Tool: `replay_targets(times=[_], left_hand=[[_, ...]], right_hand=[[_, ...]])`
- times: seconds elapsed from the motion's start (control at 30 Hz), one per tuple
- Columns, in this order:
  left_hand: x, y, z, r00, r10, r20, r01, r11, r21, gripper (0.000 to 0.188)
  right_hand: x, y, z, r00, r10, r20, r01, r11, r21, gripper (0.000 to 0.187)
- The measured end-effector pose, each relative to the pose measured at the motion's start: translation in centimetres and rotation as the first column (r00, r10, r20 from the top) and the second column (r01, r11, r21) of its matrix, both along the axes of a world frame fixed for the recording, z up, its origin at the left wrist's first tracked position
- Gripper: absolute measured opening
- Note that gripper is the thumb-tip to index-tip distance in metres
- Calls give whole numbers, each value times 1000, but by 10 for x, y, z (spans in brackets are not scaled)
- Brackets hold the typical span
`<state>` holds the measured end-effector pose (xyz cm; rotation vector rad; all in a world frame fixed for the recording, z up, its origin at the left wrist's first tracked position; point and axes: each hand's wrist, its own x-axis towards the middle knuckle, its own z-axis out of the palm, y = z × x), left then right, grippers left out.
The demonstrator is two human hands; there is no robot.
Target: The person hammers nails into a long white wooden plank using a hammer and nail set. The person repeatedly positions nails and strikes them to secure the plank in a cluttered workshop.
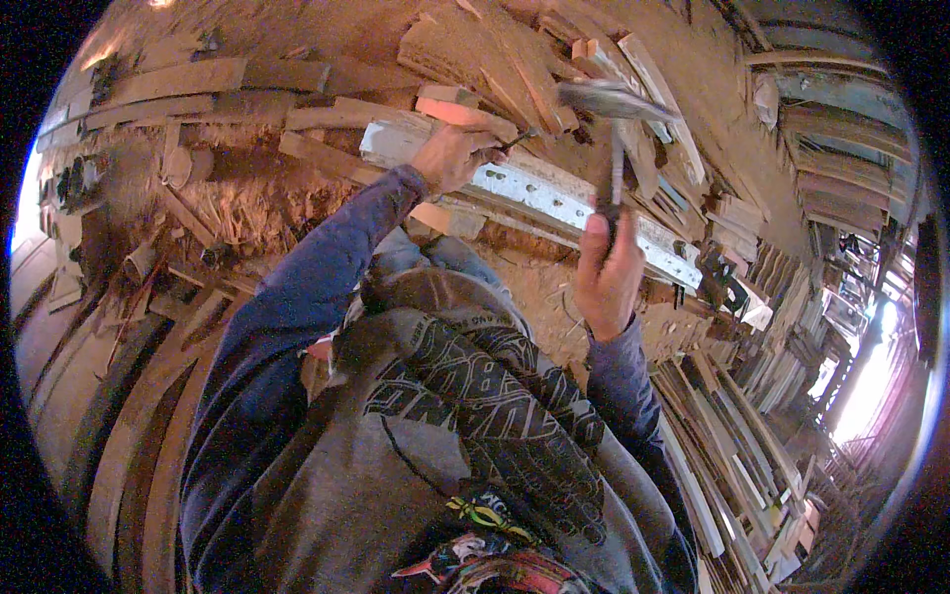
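Note:
My right hand (609, 272) is closed round the handle of a hammer (617, 173). The hammer's head is raised past the far side of a pale timber and smeared by motion. My left hand (457, 158) pinches a thin dark metal rod (522, 140), its far end pointing right; whether it is a nail or a chisel I cannot tell. Below and beside both hands runs the white-faced timber (554, 201), with a row of dark holes or notches along its face. A short wood block (465, 111) with a pinkish end lies just beyond my left hand.
Loose boards (485, 59) are heaped beyond the timber. Long planks (148, 445) lie at the left, and stacked strips of wood (727, 445) at the right. Another beam (168, 84) stretches across the far left. Dirt and wood scraps (237, 178) cover the ground between.

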<state>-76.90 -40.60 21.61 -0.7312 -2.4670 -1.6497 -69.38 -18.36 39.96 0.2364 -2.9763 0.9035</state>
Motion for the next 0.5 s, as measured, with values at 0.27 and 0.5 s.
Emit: replay_targets(times=[0.27, 0.5], left_hand=[[3, -2, -2, 997, 6, 79, 1, 996, -85, 24], [1, 2, -26, 991, -44, 128, 29, 993, 116, 31]], right_hand=[[6, -2, 17, 990, -135, -35, 127, 977, -170, 39], [-1, -2, 23, 986, -110, 128, 87, 981, 173, 35]])
